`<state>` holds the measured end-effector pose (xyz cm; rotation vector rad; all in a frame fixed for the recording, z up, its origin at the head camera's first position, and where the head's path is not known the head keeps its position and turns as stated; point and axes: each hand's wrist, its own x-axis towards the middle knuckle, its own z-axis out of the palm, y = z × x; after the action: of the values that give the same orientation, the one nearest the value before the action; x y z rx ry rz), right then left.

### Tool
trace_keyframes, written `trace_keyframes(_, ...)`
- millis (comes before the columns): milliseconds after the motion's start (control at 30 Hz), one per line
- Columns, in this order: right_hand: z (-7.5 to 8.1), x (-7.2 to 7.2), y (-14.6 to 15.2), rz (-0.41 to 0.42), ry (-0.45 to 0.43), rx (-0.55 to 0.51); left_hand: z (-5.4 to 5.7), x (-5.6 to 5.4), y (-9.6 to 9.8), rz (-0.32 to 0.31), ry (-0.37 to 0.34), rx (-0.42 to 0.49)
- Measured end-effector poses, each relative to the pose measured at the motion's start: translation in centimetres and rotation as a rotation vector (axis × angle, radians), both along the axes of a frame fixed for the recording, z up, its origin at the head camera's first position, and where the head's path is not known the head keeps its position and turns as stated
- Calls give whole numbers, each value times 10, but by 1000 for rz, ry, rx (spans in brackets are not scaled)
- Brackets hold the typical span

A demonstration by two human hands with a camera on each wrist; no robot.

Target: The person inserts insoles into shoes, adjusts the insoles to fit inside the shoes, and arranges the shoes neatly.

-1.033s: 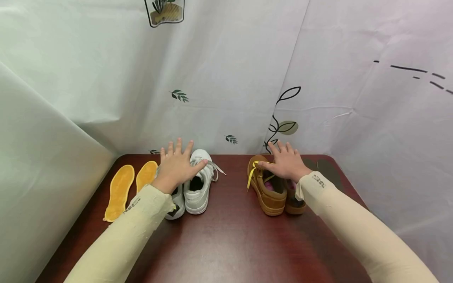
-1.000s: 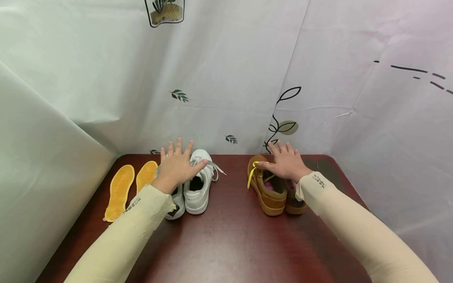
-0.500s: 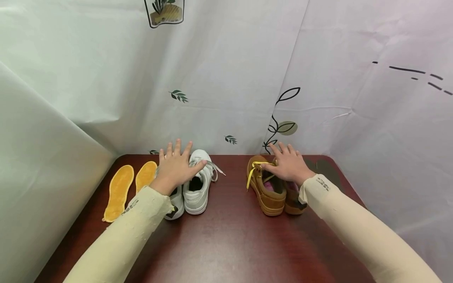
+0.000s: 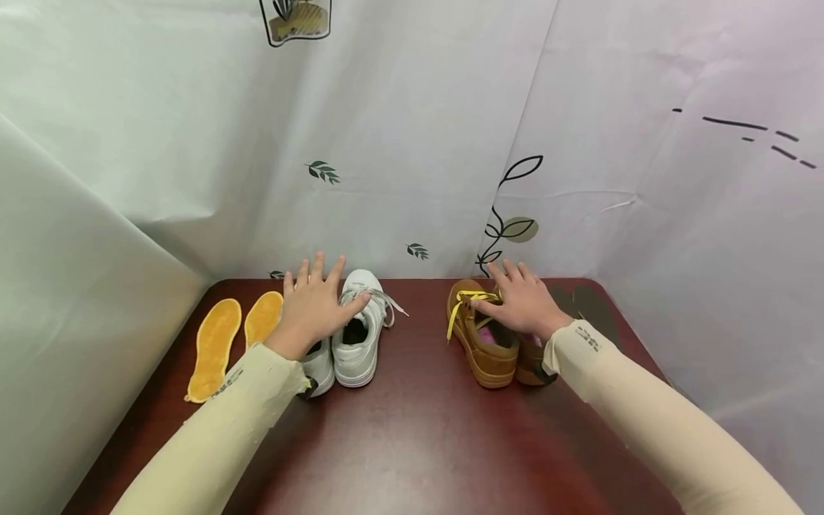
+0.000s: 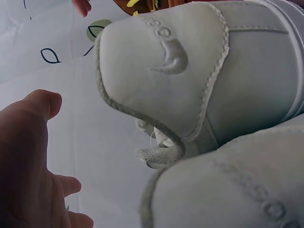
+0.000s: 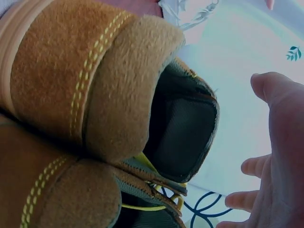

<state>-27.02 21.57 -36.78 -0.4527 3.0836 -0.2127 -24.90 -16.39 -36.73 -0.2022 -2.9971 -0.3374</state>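
My left hand (image 4: 313, 309) is held with fingers spread above a pair of white sneakers, hiding much of the left one. The right white sneaker (image 4: 357, 336) shows its dark inside and loose laces. Over a pair of brown shoes, my right hand (image 4: 523, 300) has its fingers stretched out, holding nothing. The left brown shoe (image 4: 487, 354) has yellow laces and a pink patch inside; its mate (image 4: 533, 368) is partly covered by the hand and sleeve. In the left wrist view, white heels (image 5: 161, 61) stand beside the hand; suede heels (image 6: 118, 90) fill the right wrist view.
Two yellow insoles (image 4: 215, 350) lie at the left of the dark red table (image 4: 412, 443). Dark insole-shaped pieces (image 4: 595, 311) lie at the right, partly behind the right arm. A pale patterned curtain (image 4: 399, 143) closes off the back and sides.
Both hands stay spread over the shoes. The left hand has shifted slightly left, and the right hand slightly right, uncovering more of the yellow laces. The shoes and insoles have not moved.
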Motion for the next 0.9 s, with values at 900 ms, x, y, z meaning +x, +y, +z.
trace_keyframes(900,-7,37,-8,31,102,-120,2,36,7,-124,147,101)
